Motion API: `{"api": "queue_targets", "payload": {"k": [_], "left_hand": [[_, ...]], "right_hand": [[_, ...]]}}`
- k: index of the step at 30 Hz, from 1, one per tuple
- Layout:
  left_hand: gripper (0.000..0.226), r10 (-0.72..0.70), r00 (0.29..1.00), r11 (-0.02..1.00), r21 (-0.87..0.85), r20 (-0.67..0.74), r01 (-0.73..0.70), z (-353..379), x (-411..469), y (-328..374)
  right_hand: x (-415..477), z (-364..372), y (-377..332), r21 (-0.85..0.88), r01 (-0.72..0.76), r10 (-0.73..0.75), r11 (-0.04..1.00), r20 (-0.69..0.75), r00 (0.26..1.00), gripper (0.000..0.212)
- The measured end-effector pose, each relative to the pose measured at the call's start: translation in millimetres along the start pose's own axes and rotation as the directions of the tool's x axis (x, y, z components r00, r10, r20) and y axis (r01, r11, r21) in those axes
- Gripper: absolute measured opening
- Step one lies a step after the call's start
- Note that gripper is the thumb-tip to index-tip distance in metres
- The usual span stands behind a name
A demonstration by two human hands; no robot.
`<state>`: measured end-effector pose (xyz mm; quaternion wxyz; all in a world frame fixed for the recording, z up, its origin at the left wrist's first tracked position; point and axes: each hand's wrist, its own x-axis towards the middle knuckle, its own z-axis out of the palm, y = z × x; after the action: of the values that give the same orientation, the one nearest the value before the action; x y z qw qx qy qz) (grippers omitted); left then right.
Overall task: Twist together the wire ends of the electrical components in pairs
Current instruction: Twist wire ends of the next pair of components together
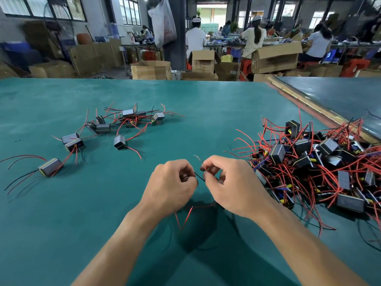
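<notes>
Red wire (204, 166), thin black wire (199, 176) pinched between left hand (171, 187), right hand (234, 182).

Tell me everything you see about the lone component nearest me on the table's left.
The component is a small grey rectangular block with yellow edging. It lies flat on the green table mat. Thin red and black wires trail leftward from it; red ones run toward a neighbouring component.

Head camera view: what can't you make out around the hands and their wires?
- Component the black wire and red wire lead to: head view, hidden under the left hand and right hand.
- Whether their ends are joined: head view, too small, covered by the hands.
- The pile of components: head view, cut off by the right edge.
</notes>
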<state>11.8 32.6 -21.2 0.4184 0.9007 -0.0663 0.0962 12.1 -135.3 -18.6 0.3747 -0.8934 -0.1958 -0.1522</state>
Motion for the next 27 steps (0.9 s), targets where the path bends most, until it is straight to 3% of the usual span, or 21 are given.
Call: {"api": "queue_targets", "payload": {"k": [5,9,17,23,27], "left_hand": [[0.012,-0.012,1.000,1.000,-0.015,0.004,0.012,-1,1,4],[0.039,-0.035,0.999,0.999,-0.002,-0.034,0.035,0,-1,4],[0.014,-0.064,0.995,0.997,0.035,-0.074,0.067,0,2,0],[0.009,-0.027,0.986,0.998,-0.060,-0.166,0.017,-4,7,-10],[0.017,-0.125,0.991,0.962,-0.249,-0.052,0.108,-8,7,-8]], "right_hand": [[2,-1,2,0.009,0.000,0.001,1.000,-0.011,1.000,0.008],[3,0,5,0.013,-0.021,0.020,1.000,0.013,1.000,0.011],[7,-8,7,0.029,-0.119,0.119,0.992,0.002,0.993,0.010],[7,-13,3,0.120,-0.155,0.155,0.981,0.007,0.988,0.014],[10,-15,5,0.209,-0.206,0.210,0.956,0.002,0.978,0.017]]}}
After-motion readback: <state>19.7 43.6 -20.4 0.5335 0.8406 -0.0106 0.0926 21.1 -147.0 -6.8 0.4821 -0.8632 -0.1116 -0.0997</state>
